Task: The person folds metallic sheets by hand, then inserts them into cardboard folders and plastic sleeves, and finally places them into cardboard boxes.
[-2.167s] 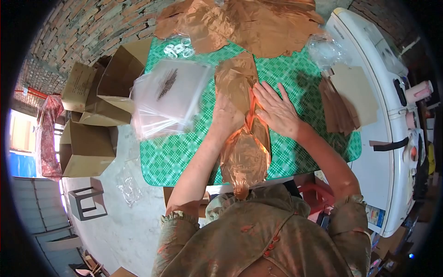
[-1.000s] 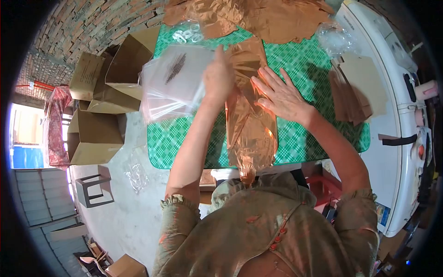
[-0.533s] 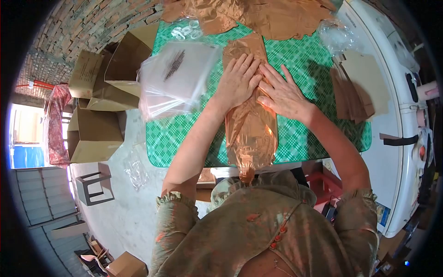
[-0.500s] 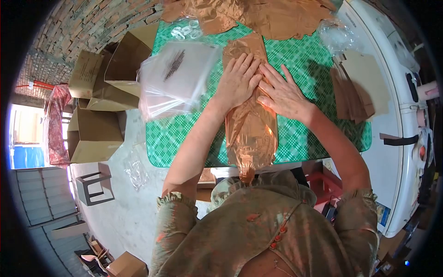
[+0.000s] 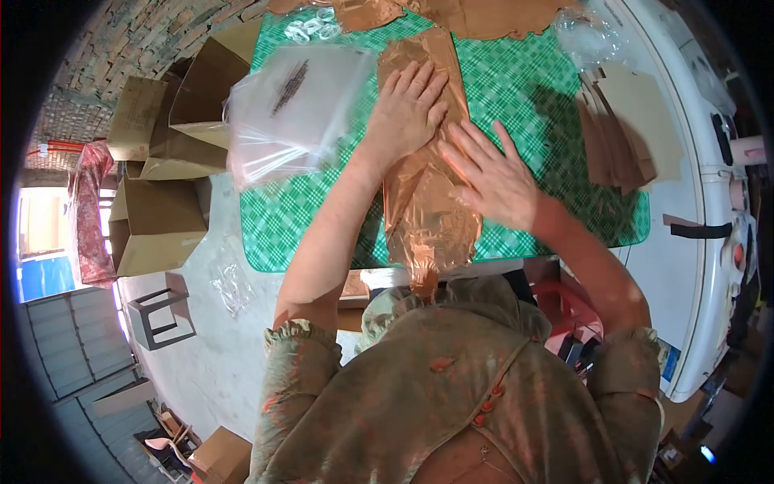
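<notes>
A long folded piece of shiny copper-coloured foil material (image 5: 430, 206) lies lengthwise on the green checked table (image 5: 310, 230), its narrow end hanging over the near edge. My left hand (image 5: 407, 113) rests flat on its upper part with the fingers spread. Lower down, at the right edge of the foil, my right hand (image 5: 496, 177) lies with its fingers apart, the fingertips on the foil. To the left is a stack of clear plastic bags (image 5: 314, 105). More copper-coloured material (image 5: 492, 16) is spread at the far edge.
White rings (image 5: 313, 26) and crumpled clear plastic (image 5: 584, 36) lie at the back of the table. Flat brown card pieces (image 5: 617, 137) are at the right, beside a white appliance (image 5: 693, 266). Open cardboard boxes (image 5: 165, 214) and a grey stool (image 5: 161, 310) stand at the left.
My right hand has slid down and slightly right, away from my left hand, which stays on the upper foil. The whole view has shifted a little, with the table higher in the frame.
</notes>
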Tool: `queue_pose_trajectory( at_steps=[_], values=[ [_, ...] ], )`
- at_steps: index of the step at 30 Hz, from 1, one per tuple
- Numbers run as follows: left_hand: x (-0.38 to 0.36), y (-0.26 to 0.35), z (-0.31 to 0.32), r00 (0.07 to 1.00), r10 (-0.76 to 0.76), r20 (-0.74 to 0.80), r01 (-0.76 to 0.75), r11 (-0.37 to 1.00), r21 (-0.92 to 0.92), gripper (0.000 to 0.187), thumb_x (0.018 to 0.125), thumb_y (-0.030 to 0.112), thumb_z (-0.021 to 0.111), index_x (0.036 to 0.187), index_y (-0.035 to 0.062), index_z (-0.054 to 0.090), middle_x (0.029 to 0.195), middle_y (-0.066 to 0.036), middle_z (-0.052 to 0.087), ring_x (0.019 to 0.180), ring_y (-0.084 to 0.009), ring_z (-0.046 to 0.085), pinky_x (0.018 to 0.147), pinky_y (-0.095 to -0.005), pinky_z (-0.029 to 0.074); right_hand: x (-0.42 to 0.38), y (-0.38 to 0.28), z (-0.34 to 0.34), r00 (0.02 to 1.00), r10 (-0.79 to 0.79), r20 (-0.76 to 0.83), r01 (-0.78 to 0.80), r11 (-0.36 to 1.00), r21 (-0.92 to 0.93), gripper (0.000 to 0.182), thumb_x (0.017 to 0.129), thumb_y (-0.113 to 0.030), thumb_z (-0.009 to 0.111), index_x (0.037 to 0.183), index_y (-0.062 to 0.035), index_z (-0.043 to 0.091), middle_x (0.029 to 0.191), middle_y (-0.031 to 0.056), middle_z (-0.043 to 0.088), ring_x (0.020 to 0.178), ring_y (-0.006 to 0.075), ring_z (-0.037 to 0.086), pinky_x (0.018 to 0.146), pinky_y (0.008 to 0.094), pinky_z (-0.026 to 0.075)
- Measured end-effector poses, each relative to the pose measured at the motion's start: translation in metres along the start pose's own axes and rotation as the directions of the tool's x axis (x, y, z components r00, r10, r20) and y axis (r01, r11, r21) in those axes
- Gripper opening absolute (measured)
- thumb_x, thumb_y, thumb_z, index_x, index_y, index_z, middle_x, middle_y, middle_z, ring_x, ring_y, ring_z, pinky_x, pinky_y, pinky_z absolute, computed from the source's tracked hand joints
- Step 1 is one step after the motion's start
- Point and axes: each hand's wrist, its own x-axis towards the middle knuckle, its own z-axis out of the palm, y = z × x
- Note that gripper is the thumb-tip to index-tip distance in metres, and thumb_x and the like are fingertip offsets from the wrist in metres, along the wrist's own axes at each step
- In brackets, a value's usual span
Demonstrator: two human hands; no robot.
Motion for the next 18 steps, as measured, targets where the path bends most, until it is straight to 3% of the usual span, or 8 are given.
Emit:
queue_pose_trajectory(
  at_steps=[3,8,11,12,15,16,18],
  values=[
    [-0.002,0.000,0.001,1.000,0.016,-0.022,-0.015,1.000,0.016,0.059,0.108,0.046,0.043,0.158,0.0143,0.043,0.165,-0.014,0.038,0.154,-0.0340,0.032,0.127,-0.0490,0.023,-0.031,-0.025,-0.006,0.997,-0.014,0.075,0.011,0.999,0.041,0.077,0.102,-0.047,0.053,0.164,-0.0110,0.028,0.172,0.0146,0.020,0.161,0.0289,0.010,0.129,0.0552,-0.002],
    [-0.001,0.000,0.000,0.998,0.024,-0.051,-0.023,1.000,0.009,0.060,0.107,0.047,0.044,0.157,0.0133,0.044,0.163,-0.015,0.040,0.152,-0.0354,0.033,0.126,-0.0488,0.024,-0.074,-0.056,-0.009,0.999,-0.041,0.015,0.038,0.984,0.173,0.089,0.095,-0.061,0.059,0.157,0.0003,0.040,0.168,0.0182,0.031,0.158,0.0315,0.023,0.128,0.0591,0.007],
    [-0.002,-0.002,0.002,0.998,0.040,-0.045,-0.039,0.999,0.024,0.061,0.107,0.047,0.044,0.157,0.0123,0.044,0.163,-0.016,0.040,0.152,-0.0360,0.034,0.126,-0.0487,0.024,-0.087,-0.061,-0.017,0.995,-0.094,0.041,0.084,0.978,0.191,0.090,0.094,-0.060,0.061,0.156,0.0009,0.040,0.167,0.0176,0.032,0.158,0.0304,0.023,0.128,0.0595,0.009],
    [-0.001,-0.003,0.003,0.996,0.051,-0.073,-0.049,0.998,0.026,0.060,0.106,0.047,0.044,0.154,0.0111,0.047,0.161,-0.016,0.042,0.150,-0.0361,0.036,0.125,-0.0495,0.026,-0.087,-0.059,-0.022,0.991,-0.125,-0.055,0.134,0.971,0.200,0.079,0.095,-0.053,0.063,0.150,0.0019,0.048,0.157,0.0204,0.048,0.151,0.0320,0.040,0.127,0.0584,0.017],
    [-0.001,-0.003,0.006,0.990,0.065,-0.125,-0.062,0.998,0.028,0.060,0.106,0.047,0.044,0.150,0.0084,0.052,0.158,-0.017,0.048,0.148,-0.0364,0.040,0.123,-0.0512,0.028,-0.072,-0.038,-0.044,0.993,-0.109,-0.054,0.121,0.857,0.501,0.066,0.096,-0.042,0.064,0.143,0.0030,0.055,0.138,0.0226,0.064,0.134,0.0349,0.059,0.123,0.0573,0.028],
    [-0.001,-0.001,0.004,0.991,0.058,-0.120,-0.056,0.998,0.023,0.060,0.106,0.047,0.044,0.150,0.0083,0.052,0.158,-0.017,0.048,0.148,-0.0363,0.040,0.123,-0.0511,0.028,-0.060,-0.033,-0.042,0.962,-0.087,-0.260,0.193,0.889,0.416,0.054,0.097,-0.033,0.061,0.137,0.0032,0.059,0.123,0.0237,0.072,0.117,0.0373,0.069,0.118,0.0565,0.037],
    [-0.001,-0.001,0.003,0.993,0.050,-0.109,-0.048,0.999,0.020,0.060,0.106,0.047,0.043,0.150,0.0080,0.052,0.158,-0.017,0.047,0.149,-0.0361,0.038,0.123,-0.0508,0.027,-0.029,-0.015,-0.038,0.920,-0.036,-0.389,0.175,0.928,0.329,0.054,0.099,-0.033,0.059,0.139,0.0030,0.058,0.129,0.0232,0.068,0.123,0.0362,0.065,0.118,0.0555,0.036]
  ],
)
